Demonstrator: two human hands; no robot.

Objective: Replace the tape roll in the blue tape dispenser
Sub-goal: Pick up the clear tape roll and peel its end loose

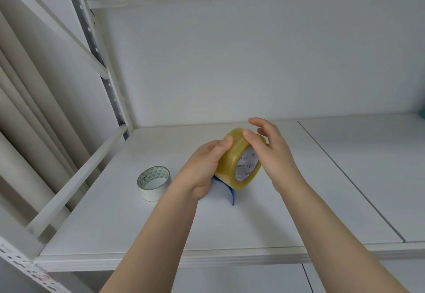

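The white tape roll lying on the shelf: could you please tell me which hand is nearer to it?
Left. The left hand grips the yellowish tape roll just right of the white tape roll; the right hand is farther right, beyond the yellowish roll.

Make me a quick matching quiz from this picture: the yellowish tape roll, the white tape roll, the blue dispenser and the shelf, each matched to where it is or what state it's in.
Things:
1. yellowish tape roll
2. white tape roll
3. blue dispenser
4. shelf

States:
A. lying alone to the left of the hands
B. mostly hidden under a roll
C. held between the left hand and right hand
D. white surface carrying everything

Pairs: 1-C, 2-A, 3-B, 4-D
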